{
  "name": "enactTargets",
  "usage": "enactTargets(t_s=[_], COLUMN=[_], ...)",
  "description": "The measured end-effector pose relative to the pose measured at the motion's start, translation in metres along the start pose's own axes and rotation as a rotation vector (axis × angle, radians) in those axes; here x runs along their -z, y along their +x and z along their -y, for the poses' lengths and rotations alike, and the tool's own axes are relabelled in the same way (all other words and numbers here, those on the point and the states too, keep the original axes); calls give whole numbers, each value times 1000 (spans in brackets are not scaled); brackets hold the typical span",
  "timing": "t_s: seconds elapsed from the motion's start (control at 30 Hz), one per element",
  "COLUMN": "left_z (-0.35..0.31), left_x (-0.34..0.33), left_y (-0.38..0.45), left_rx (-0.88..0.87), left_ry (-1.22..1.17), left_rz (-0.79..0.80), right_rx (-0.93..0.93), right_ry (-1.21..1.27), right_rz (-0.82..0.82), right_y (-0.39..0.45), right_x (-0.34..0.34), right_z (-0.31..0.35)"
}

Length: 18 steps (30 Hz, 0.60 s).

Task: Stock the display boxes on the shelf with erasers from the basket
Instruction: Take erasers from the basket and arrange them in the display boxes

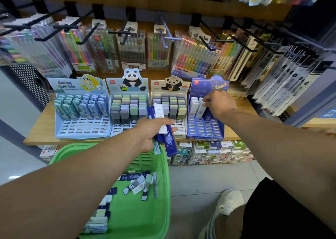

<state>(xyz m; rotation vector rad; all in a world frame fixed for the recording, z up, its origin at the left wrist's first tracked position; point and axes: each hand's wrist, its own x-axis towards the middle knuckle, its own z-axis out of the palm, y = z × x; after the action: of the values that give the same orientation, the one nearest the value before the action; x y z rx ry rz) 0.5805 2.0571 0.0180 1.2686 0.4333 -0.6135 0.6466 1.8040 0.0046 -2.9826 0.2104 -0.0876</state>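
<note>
Right hand (219,103): fingertips pinch a white eraser (202,108) standing in the dark blue display box (205,128). Left hand (151,129): fingers curled round a bundle of blue and white erasers (164,127), above the green basket (163,184) holding loose erasers (138,185).

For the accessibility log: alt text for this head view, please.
A person's right hand sets a white eraser into the dark blue display box on a shop shelf, while the left hand grips several erasers above a green basket.
</note>
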Motion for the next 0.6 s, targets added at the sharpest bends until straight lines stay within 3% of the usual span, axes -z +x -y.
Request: enactTargets(t_s=[0.27, 0.5, 0.6], left_z=[0, -2, -3], left_x=[3, 5, 6], left_y=[3, 5, 7], left_rx=[-9, -17, -32], left_ry=[8, 21, -4], left_rz=[14, 26, 10], right_rx=[-42, -36, 3], right_ry=[-99, -133, -90], right_rz=[-39, 65, 38], right_y=[-4, -2, -5], right_x=[2, -2, 7], right_z=[-2, 6, 15])
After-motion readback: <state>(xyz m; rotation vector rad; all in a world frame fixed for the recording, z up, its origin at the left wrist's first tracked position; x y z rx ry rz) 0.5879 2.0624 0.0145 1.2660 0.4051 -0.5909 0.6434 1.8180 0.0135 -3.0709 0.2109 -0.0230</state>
